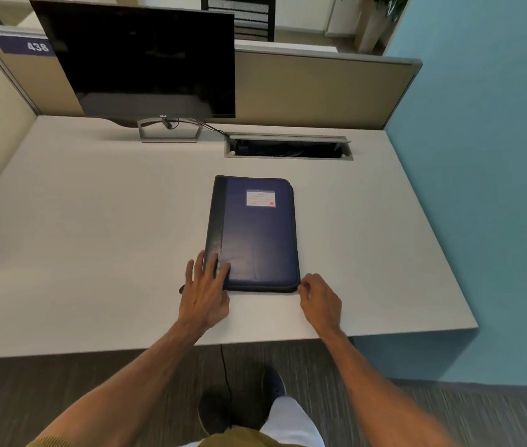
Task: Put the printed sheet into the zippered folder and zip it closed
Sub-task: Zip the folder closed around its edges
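A dark blue zippered folder (255, 233) with a black spine strip and a white label lies closed and flat on the desk (94, 221). My left hand (205, 287) rests with fingers spread on the folder's near left corner, pressing it down. My right hand (318, 296) is at the near right corner, fingers pinched at the zipper edge; the zipper pull itself is too small to make out. No printed sheet is visible.
A dark monitor (146, 62) on a stand sits at the back left. An open cable slot (288, 148) lies behind the folder. Partition panels enclose the desk's back and left. A teal wall (481, 188) borders the right. A small dark object (181, 289) lies by my left hand.
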